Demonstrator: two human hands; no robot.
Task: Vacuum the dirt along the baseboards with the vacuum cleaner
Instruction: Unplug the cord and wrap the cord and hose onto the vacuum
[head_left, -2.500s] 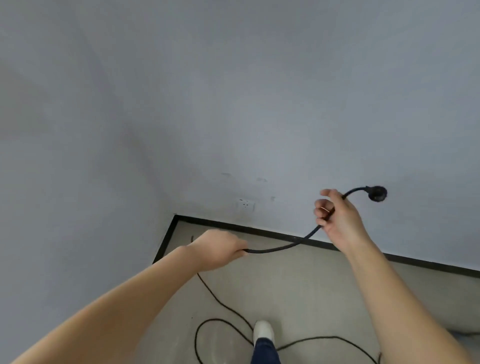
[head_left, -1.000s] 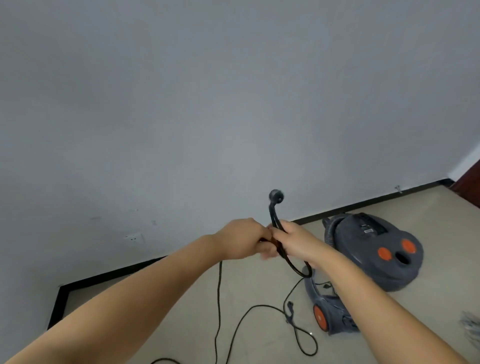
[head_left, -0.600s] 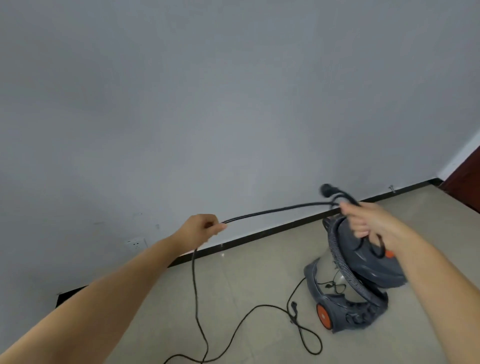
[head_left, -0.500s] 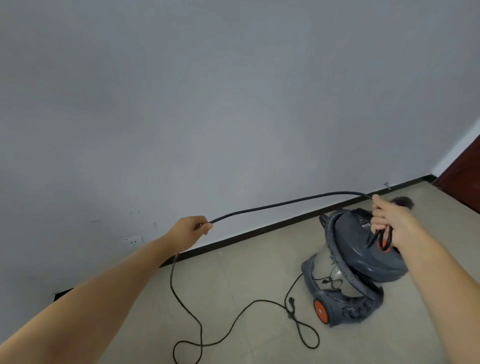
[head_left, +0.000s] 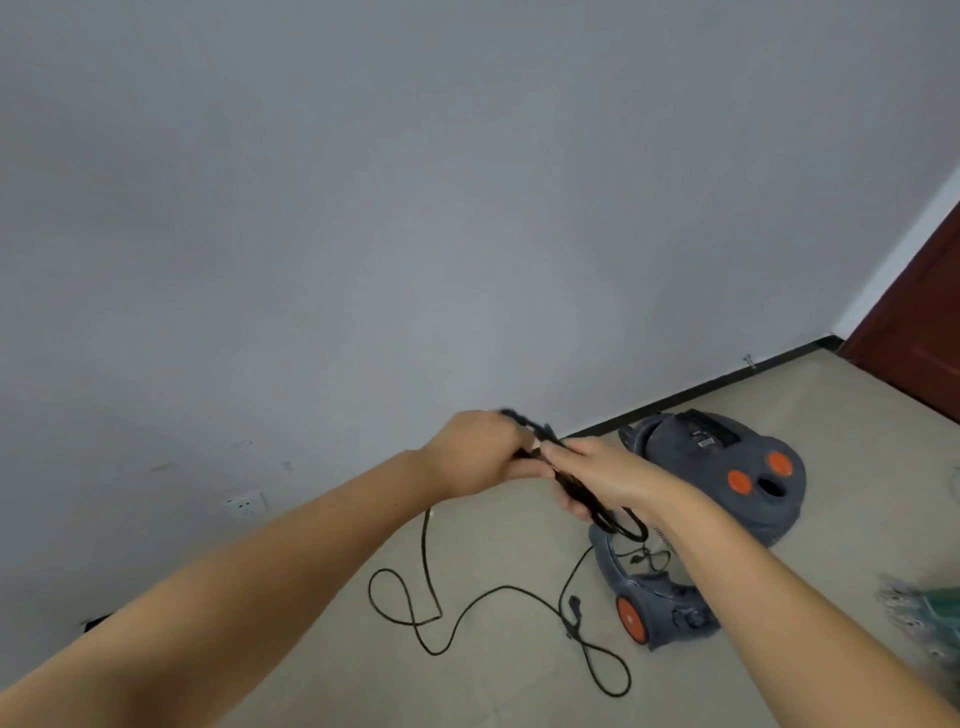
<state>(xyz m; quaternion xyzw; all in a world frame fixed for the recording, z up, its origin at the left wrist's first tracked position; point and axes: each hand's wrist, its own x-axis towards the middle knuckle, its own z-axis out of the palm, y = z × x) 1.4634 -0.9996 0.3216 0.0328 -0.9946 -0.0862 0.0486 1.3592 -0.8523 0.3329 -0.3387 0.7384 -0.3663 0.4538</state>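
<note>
Floor (head_left: 519, 691): both hands (head_left: 475, 452) round cord (head_left: 426, 551).

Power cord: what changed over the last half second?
The left hand and right hand, half a second ago spread apart with the power cord stretched between them, have come together, folding another loop into the right hand's bundle. Both still grip the cord. The vacuum cleaner stays by the baseboard; slack stays on the floor.

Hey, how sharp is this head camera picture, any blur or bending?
Head view: cord at the left hand is motion-smeared, right hand fairly sharp; green thing at the right edge blurred; baseboard tilts from wide-angle distortion; soft, even light.
</note>
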